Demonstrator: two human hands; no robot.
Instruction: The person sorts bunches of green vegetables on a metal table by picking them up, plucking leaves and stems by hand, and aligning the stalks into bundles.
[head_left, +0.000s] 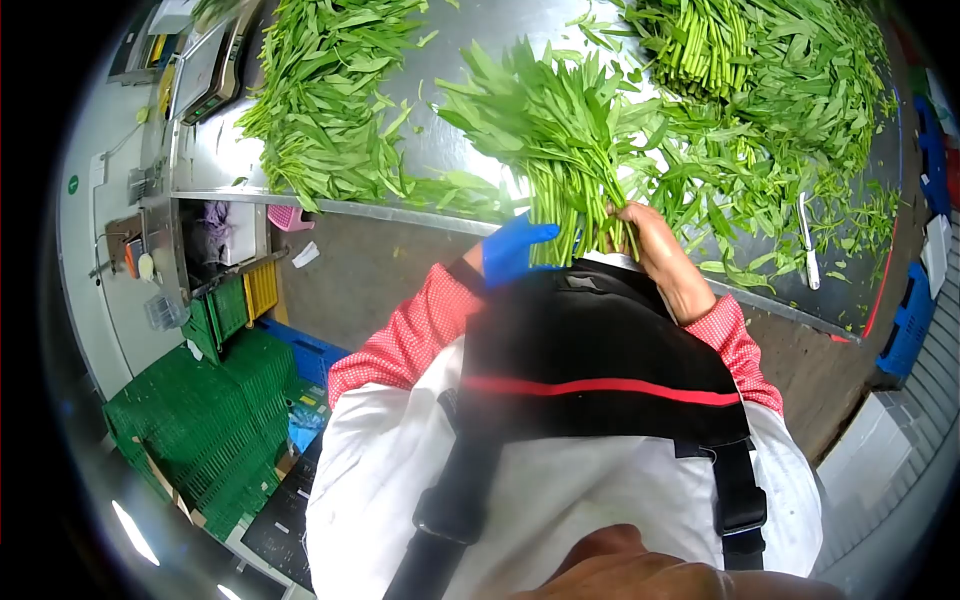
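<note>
A bunch of leafy water spinach (570,135) stands upright between my hands at the table's near edge, leaves pointing away and cut stems toward my body. My left hand (512,250), in a blue glove, grips the stems from the left. From the right, my bare right hand (655,245) is closed around the stem ends, its fingers partly hidden behind them. The lowest stem ends meet the top of my black apron. To the right, a knife with a white handle (809,245) lies on the metal table among loose leaves.
A long heap of greens (340,100) lies on the table's left side. Another large pile (800,90) covers the back right. A scale (212,70) stands at the far left. Green crates (220,410) and a blue crate (300,350) are on the floor at left.
</note>
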